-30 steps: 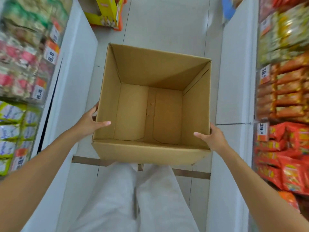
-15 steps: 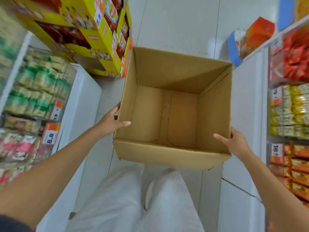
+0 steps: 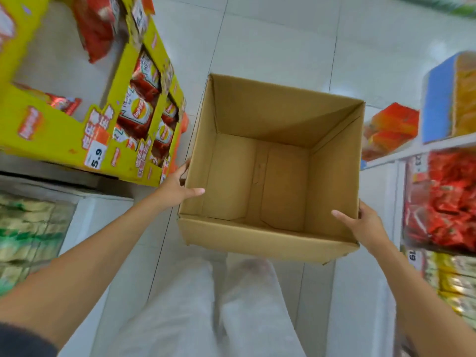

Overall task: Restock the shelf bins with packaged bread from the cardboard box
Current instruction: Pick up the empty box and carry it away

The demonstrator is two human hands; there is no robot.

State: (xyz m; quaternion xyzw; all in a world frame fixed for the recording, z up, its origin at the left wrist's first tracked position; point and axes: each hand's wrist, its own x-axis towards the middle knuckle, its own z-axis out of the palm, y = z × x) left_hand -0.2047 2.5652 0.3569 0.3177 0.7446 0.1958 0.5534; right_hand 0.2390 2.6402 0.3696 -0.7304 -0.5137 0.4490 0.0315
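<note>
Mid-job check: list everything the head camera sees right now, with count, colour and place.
open brown cardboard box: one, brown, centre, held between both hands, nothing inside
yellow cardboard display stand: one, yellow, upper left
red snack bags: several, red, in the stand
orange-and-white price tag: one, reads 5.9, on the stand's front
green-and-white packets: many, blurred, left shelf
red packets: many, red, right shelf
orange packs: a few, orange, upper right
white tiled floor: one, white, below everything
light grey trousers: one pair, grey, bottom centre
left hand: grips box's left wall
right hand: grips box's right wall
</note>
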